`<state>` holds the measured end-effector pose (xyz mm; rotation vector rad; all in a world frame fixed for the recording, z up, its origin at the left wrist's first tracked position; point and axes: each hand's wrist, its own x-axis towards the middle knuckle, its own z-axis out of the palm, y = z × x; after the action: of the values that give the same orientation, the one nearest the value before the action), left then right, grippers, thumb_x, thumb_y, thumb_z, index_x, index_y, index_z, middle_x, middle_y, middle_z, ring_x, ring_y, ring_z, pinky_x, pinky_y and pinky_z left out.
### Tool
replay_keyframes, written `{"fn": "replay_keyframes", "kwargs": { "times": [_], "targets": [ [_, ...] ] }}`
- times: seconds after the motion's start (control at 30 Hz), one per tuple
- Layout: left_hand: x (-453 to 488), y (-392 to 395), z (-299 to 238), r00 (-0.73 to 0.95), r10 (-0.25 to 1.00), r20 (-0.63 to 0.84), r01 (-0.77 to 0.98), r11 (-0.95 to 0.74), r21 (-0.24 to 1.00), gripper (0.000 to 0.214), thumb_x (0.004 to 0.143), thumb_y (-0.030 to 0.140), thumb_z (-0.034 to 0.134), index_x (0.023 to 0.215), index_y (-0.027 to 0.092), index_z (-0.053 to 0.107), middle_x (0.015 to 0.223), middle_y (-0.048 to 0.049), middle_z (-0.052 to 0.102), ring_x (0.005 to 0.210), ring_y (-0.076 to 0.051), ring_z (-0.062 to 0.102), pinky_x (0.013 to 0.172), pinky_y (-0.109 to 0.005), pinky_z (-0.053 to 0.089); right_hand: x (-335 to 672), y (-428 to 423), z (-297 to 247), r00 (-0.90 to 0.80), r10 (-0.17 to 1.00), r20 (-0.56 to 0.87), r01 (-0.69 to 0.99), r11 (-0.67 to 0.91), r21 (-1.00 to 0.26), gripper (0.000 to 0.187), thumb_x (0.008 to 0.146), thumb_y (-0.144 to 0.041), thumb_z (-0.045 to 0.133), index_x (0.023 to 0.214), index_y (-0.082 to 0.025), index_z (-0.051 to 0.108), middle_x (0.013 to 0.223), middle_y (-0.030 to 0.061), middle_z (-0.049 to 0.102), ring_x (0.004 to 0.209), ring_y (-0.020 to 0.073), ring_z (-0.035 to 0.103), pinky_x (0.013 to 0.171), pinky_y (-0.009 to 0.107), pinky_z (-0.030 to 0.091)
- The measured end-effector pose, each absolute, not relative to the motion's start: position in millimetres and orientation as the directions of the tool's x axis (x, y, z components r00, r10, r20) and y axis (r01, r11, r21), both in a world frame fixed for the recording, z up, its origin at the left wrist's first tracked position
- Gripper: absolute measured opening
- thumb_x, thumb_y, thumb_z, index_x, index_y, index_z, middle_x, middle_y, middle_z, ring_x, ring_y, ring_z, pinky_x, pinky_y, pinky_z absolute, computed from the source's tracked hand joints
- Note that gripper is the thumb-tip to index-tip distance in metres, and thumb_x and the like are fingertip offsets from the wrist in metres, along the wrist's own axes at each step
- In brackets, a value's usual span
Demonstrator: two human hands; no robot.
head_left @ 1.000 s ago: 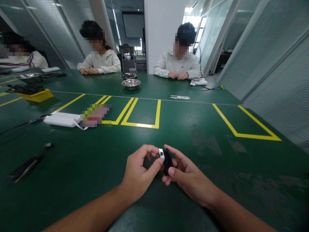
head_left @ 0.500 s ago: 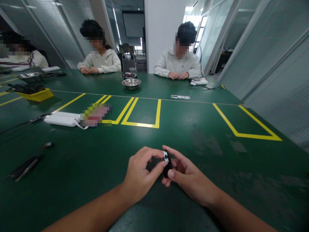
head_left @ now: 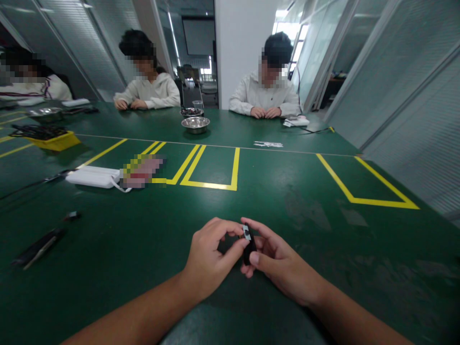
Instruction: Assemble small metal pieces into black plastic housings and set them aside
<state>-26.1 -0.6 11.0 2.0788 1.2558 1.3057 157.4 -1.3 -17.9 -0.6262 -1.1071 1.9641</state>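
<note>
Green table (head_left: 273,191), black piece (head_left: 249,256) between fingers (head_left: 261,227)

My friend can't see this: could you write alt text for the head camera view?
A person's left hand pinches a small white and black part by a slim black object held in the right hand, above a dark green table with yellow tape. Three people in white tops sit opposite.

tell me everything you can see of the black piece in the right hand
The black piece is small, narrow and dark, perhaps plastic. Its long side runs roughly up and down the picture. The right hand grips it, thumb near its lower end. In front of its upper part is a small white piece with a dark spot, pinched by the left hand; whether the two are joined can't be told. Its finer parts are too small to make out.
</note>
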Motion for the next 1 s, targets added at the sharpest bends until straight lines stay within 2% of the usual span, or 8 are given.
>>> {"fn": "replay_keyframes", "kwargs": {
  "times": [0.4,1.0],
  "targets": [
    [-26,1,10,0.199,0.854,0.481,0.485,-0.512,0.709,0.008,0.08,0.013,0.069,0.084,0.02,0.067,0.081,0.0004,0.072,0.071,-0.015,0.063,0.065,-0.028,0.047,155,-4,-13,-0.558,0.827,-0.073,-0.369,-0.326,-0.87,0.059,0.088,-0.025,0.071,0.14,-0.027,0.044,0.099,0.0026,0.066,0.079,0.0119,0.067,0.071,0.027,0.054],
    [-25,0,6,0.247,0.863,0.441,0.463,-0.504,0.729,0.01,0.08,0.01,0.066,0.081,0.019,0.064,0.079,0.0006,0.069,0.071,-0.013,0.062,0.066,-0.026,0.046,156,-4,-7,-0.591,0.803,-0.081,-0.286,-0.302,-0.909,0.061,0.087,-0.026,0.071,0.139,-0.026,0.038,0.1,0.0012,0.062,0.08,0.0103,0.064,0.071,0.027,0.053]
  ]
}}
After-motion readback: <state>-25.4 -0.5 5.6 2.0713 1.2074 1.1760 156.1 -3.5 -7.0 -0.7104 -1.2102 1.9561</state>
